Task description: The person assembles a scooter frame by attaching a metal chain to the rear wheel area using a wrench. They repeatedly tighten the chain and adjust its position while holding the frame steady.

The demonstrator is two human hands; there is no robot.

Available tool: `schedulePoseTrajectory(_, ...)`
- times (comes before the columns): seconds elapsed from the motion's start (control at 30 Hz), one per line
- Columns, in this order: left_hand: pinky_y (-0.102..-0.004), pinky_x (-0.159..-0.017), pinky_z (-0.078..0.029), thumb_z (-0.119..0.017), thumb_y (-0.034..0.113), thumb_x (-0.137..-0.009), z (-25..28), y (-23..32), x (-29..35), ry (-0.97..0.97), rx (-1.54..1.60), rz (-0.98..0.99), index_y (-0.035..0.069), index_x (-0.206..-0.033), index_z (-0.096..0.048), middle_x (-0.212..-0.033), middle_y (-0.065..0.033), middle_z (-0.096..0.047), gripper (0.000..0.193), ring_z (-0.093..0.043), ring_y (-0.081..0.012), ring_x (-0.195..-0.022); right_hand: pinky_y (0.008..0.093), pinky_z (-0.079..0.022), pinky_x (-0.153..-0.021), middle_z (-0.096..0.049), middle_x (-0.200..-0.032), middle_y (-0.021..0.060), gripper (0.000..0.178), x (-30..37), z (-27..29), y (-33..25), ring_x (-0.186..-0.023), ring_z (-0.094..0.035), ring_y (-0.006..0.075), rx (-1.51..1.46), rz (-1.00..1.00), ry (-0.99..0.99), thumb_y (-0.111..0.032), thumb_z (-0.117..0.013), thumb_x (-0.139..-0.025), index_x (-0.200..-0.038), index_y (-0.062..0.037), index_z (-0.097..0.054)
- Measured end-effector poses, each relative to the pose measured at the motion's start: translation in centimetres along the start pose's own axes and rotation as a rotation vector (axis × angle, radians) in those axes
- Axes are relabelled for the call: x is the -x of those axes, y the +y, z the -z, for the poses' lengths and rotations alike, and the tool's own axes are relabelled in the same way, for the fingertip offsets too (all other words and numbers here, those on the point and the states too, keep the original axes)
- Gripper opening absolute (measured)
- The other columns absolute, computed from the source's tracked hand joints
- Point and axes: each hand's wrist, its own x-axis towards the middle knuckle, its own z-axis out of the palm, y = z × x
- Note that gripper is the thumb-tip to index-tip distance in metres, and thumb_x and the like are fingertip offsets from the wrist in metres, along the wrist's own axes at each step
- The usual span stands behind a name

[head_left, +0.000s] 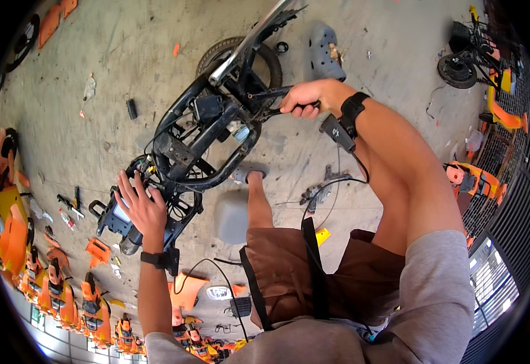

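A stripped black scooter frame [228, 176] stands in front of me, its front wheel [272, 67] at the far end and a bare metal tube [241, 51] rising above it. My left hand [140, 206] lies with fingers spread over the rear part of the frame, beside loose cables and a black box-like part [114, 224]. My right hand [309, 98] is closed round a slim black-handled tool [272, 113], whose front end reaches the frame near the steering column. Its exact kind is hidden by my fingers.
A grey clog [324, 51] lies beyond my right hand. Near my foot are a grey stool [231, 217] and a dark metal part [321, 191]. Orange panels [98, 252] and small tools [71, 203] litter the left floor. Several orange scooters [95, 309] line the edges.
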Motion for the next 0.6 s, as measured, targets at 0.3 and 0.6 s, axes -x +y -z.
schedulePoseTrajectory(0.3, -0.0485, -0.118, -0.017, -0.051, 0.021, -0.090, 0.3, -0.3, 0.3, 0.020, -0.007, 0.024, 0.006, -0.133, -0.053, -0.154, -0.0146, -0.034, 0.045, -0.028, -0.0296, -0.144, 0.0331, -0.032, -0.037, -0.051, -0.063, 0.0082, 0.014, -1.7, -10.1, 2.8, -0.043, -0.043, 0.0170, -0.268, 0.177, 0.505, -0.011, -0.052, -0.090, -0.080, -0.0016, -0.054)
schedulePoseTrajectory(0.6, -0.0484, -0.118, -0.018, -0.049, 0.022, -0.091, -0.1, 0.5, 0.0, 0.023, -0.020, 0.002, 0.005, -0.132, -0.054, -0.152, -0.0160, -0.036, 0.045, -0.029, -0.0304, -0.144, 0.0442, -0.050, -0.049, -0.063, -0.066, 0.0205, 0.026, -11.2, -16.2, 4.4, -0.055, -0.064, 0.0326, -0.162, 0.250, 1.016, -0.017, -0.054, -0.090, -0.094, 0.0083, -0.055)
